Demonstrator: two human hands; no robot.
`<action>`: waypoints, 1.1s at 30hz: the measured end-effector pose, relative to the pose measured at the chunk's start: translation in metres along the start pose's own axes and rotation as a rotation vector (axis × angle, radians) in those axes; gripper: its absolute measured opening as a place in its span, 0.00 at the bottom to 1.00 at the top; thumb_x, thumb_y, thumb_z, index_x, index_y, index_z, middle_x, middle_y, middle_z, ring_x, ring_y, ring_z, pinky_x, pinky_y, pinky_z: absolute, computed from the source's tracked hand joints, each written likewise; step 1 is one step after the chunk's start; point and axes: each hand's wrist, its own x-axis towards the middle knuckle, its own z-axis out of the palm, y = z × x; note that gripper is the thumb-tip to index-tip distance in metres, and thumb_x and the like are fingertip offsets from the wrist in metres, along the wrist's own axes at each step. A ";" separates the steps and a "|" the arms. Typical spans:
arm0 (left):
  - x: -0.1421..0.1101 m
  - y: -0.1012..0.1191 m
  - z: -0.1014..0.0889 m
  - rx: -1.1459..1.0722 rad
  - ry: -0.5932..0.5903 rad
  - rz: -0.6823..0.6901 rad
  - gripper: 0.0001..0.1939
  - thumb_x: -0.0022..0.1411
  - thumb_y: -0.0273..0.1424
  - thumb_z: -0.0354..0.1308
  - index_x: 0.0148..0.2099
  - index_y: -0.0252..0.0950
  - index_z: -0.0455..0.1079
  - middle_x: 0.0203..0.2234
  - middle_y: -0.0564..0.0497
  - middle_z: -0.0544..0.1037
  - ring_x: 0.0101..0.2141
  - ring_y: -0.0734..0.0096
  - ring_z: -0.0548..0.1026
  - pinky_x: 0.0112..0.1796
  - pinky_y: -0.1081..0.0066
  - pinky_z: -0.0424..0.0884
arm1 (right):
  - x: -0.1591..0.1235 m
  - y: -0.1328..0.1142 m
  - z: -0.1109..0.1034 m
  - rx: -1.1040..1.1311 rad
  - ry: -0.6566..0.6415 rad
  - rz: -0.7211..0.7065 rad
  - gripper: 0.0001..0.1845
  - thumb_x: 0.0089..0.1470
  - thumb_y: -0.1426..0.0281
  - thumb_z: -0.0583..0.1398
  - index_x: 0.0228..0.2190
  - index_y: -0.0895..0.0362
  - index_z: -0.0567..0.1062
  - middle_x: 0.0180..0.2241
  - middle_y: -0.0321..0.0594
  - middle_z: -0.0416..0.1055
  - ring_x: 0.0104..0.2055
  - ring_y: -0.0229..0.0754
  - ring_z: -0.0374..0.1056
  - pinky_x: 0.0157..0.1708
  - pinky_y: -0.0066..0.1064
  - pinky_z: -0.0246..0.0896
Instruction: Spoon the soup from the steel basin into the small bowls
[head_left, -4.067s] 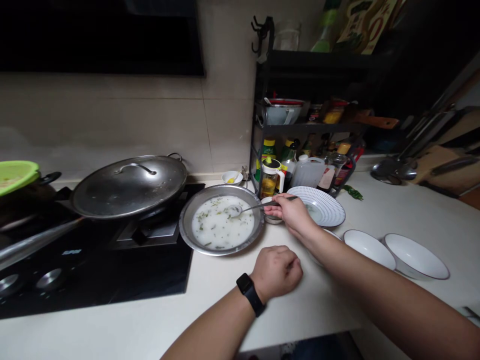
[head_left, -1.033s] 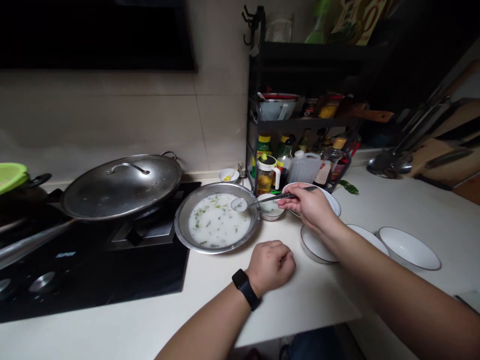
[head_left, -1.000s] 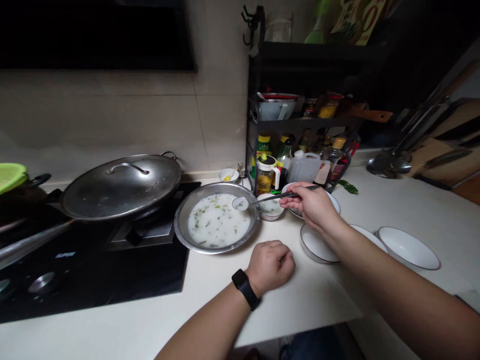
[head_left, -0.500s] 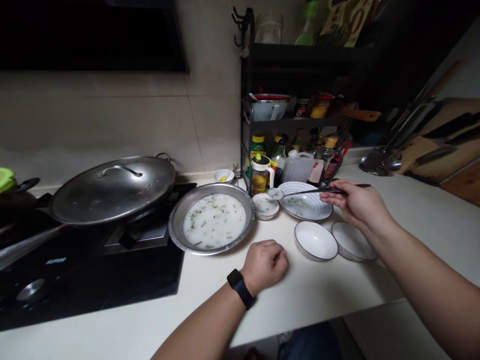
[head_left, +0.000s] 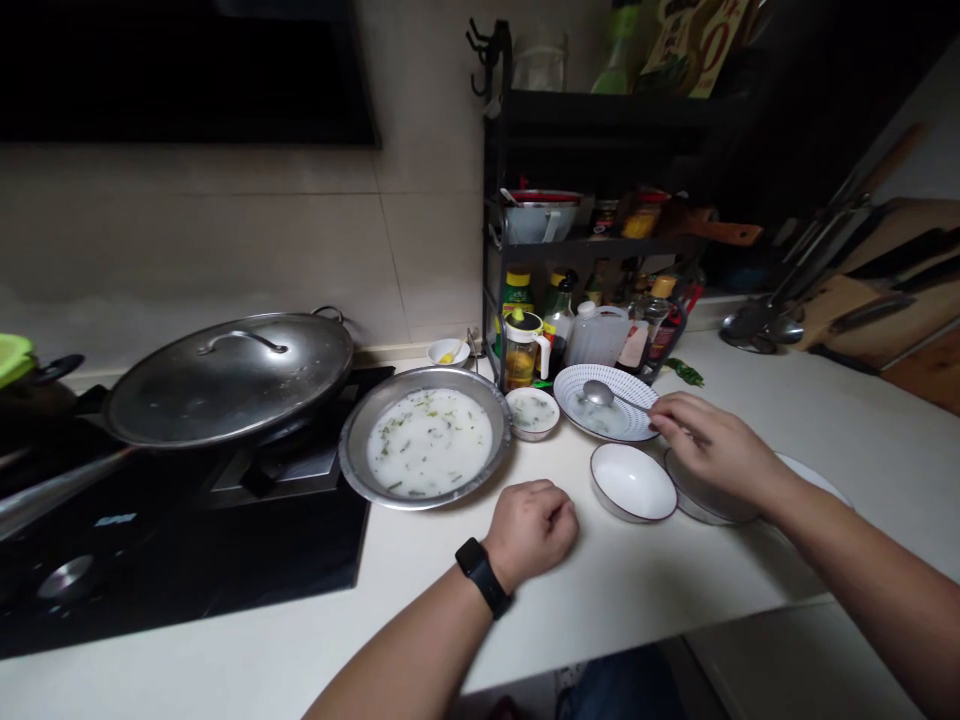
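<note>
My right hand [head_left: 705,440] is closed around the handle of a metal ladle [head_left: 598,393]. The ladle's head is over a wide patterned bowl [head_left: 568,405] holding some pale soup with green bits. Just left of that stands a small bowl of soup [head_left: 533,412]. My left hand [head_left: 532,530] rests on the counter as a loose fist, with nothing visible in it. Behind it is a big steel basin [head_left: 351,455] of milky soup with chopped greens. A small white bowl [head_left: 634,482] sits between my hands, and another bowl [head_left: 709,505] lies partly hidden beneath my right hand.
A lidded wok [head_left: 232,385] sits on the black stove [head_left: 247,575] at left. Against the wall stands a dark rack [head_left: 585,105] with bottles and an oil jug [head_left: 521,355]. Green leaves [head_left: 685,372] lie on the counter; ladles [head_left: 750,325] and boards are at far right.
My right hand has brought the ladle rightward and nearer, from beside the small soup bowl to over the patterned bowl; its head held pale soup earlier. My left hand has stayed still.
</note>
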 end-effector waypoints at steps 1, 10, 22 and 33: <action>0.000 0.000 0.000 -0.001 0.000 -0.001 0.12 0.61 0.26 0.53 0.25 0.38 0.63 0.19 0.54 0.68 0.23 0.74 0.66 0.27 0.70 0.58 | -0.003 0.001 0.000 -0.081 -0.037 -0.113 0.08 0.61 0.65 0.58 0.35 0.52 0.78 0.38 0.47 0.79 0.39 0.50 0.76 0.41 0.41 0.72; 0.001 0.001 -0.001 0.011 -0.009 0.004 0.12 0.61 0.26 0.54 0.24 0.37 0.62 0.19 0.54 0.69 0.23 0.74 0.66 0.27 0.70 0.57 | 0.021 -0.083 0.027 0.189 0.131 -0.293 0.08 0.62 0.71 0.58 0.36 0.51 0.78 0.38 0.45 0.78 0.43 0.47 0.75 0.46 0.39 0.70; 0.002 0.001 -0.003 0.030 0.047 0.030 0.13 0.62 0.27 0.52 0.24 0.38 0.61 0.18 0.53 0.68 0.22 0.74 0.65 0.27 0.69 0.58 | 0.076 -0.122 0.134 0.664 -0.087 0.116 0.05 0.60 0.67 0.60 0.33 0.53 0.76 0.34 0.39 0.77 0.33 0.41 0.76 0.33 0.30 0.70; 0.002 0.001 -0.002 0.029 0.049 0.040 0.13 0.63 0.28 0.53 0.24 0.38 0.62 0.19 0.53 0.69 0.22 0.74 0.66 0.27 0.69 0.59 | 0.094 -0.127 0.128 1.137 0.023 0.771 0.07 0.56 0.78 0.60 0.27 0.57 0.70 0.22 0.35 0.71 0.21 0.40 0.76 0.21 0.29 0.73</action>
